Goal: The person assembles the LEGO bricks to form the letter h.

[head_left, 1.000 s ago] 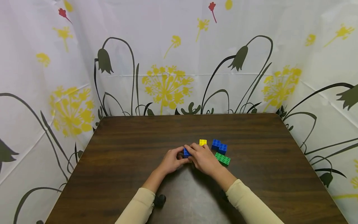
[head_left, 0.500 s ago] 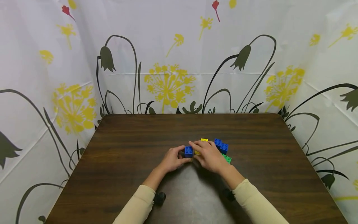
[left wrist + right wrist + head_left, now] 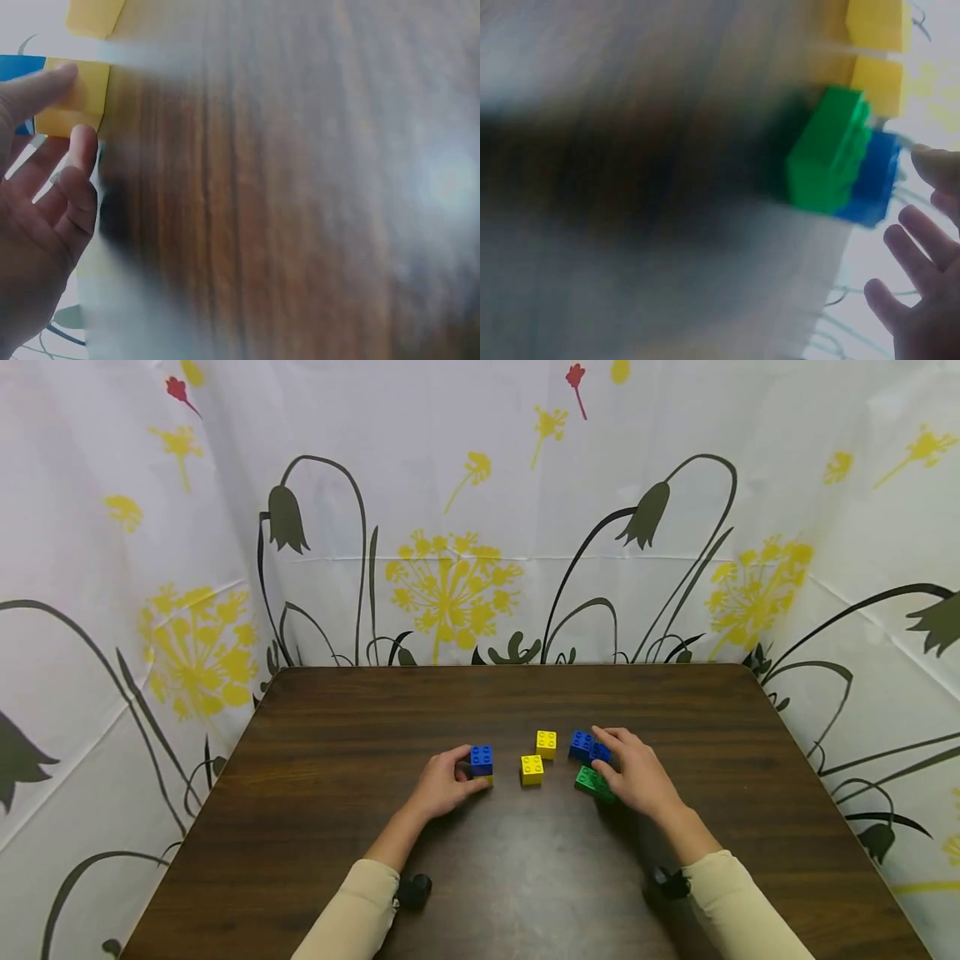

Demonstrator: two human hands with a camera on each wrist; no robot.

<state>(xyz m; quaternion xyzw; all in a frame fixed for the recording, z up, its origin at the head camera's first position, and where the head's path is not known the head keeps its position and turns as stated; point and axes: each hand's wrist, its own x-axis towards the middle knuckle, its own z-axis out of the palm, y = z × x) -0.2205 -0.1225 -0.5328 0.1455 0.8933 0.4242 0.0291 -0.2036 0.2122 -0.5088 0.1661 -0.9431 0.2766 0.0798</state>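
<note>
My left hand [image 3: 441, 785] holds a small stack between thumb and fingers: a blue toy brick [image 3: 482, 757] on top of a yellow toy brick [image 3: 488, 780]. In the left wrist view a digit lies across the side of that yellow brick [image 3: 88, 97], beside the blue one [image 3: 15, 69]. My right hand [image 3: 643, 778], fingers spread, hovers over a green brick [image 3: 588, 779] and two blue bricks [image 3: 581, 742], partly covering them. In the right wrist view the fingers stand apart from the green brick [image 3: 821, 161]; nothing is held there.
Two loose yellow bricks, a nearer one [image 3: 532, 771] and a farther one [image 3: 546, 744], stand between the hands. The dark wooden table [image 3: 337, 718] ends at a flower-patterned curtain [image 3: 450, 460] behind it.
My right hand has left the stack and nearer yellow brick and moved right, over the blue and green bricks. My left hand has shifted slightly left with the stack.
</note>
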